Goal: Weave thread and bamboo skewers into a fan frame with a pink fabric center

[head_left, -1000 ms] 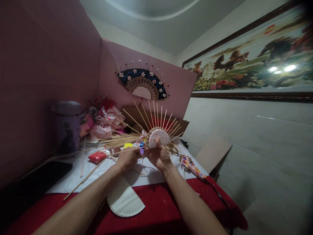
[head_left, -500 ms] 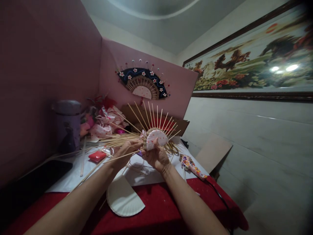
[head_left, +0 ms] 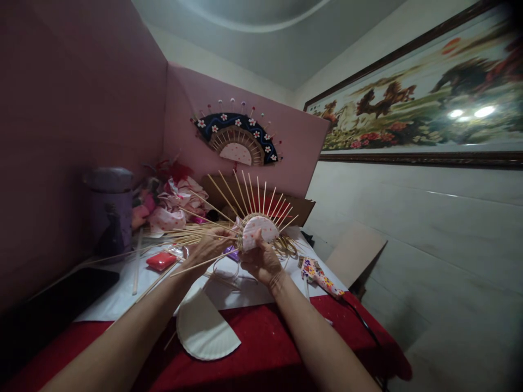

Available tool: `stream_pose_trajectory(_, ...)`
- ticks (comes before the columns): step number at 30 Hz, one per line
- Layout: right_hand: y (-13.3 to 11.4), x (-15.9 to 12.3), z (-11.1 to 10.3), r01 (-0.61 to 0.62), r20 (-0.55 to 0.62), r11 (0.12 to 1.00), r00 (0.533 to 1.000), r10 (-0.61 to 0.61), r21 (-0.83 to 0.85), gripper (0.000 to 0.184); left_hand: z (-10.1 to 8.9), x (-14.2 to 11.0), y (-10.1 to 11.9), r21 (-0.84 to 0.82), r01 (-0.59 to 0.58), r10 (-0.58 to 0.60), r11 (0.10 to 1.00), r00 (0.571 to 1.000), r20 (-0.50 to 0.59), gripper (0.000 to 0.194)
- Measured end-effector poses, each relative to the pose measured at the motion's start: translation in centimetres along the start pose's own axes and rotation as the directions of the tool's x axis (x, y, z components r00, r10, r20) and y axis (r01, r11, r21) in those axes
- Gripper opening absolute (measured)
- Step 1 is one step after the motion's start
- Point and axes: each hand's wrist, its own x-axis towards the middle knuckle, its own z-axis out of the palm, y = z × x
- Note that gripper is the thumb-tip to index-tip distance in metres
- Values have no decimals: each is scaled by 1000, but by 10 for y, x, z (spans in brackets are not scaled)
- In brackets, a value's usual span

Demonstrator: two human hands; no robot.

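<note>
Between my hands, above the table, is a half-round fan frame (head_left: 260,231) covered in pale dotted cloth, with thin wooden sticks fanning out from its braided curved edge. My right hand (head_left: 261,262) grips it from below, thumb pressed on the cloth face. At its left end, my left hand (head_left: 209,250) has its fingers closed around the lowest sticks by the edge; the fingertips are partly hidden. A cut white paper plate (head_left: 208,329) lies below my hands on the red cloth. Loose sticks (head_left: 183,237) are spread behind my left hand.
A floral-patterned glue gun (head_left: 321,277) with a cord lies at the right. A red packet (head_left: 161,261), a dark phone-like slab (head_left: 77,288) and a purple flask (head_left: 108,209) are on the left. A finished dark-blue fan (head_left: 237,136) hangs on the pink board behind.
The fan frame has shifted slightly left and down and tilted a little, with both hands still on it. The whole view has also drifted slightly.
</note>
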Motion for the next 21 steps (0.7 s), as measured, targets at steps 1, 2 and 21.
stream_pose_trajectory(1,0,0,0,-6,-22,1000,1000,6,-4,43,0,1,-1,63,-11,14,998,999,-37,21)
stream_pose_trajectory(2,-1,0,0,-8,-49,1000,999,8,-15,44,-1,1,-2,117,-29,37,993,997,-69,19)
stream_pose_trajectory(21,5,4,1,172,-133,985,977,-168,22,33,6,-7,-4,-284,57,-16,957,989,145,20)
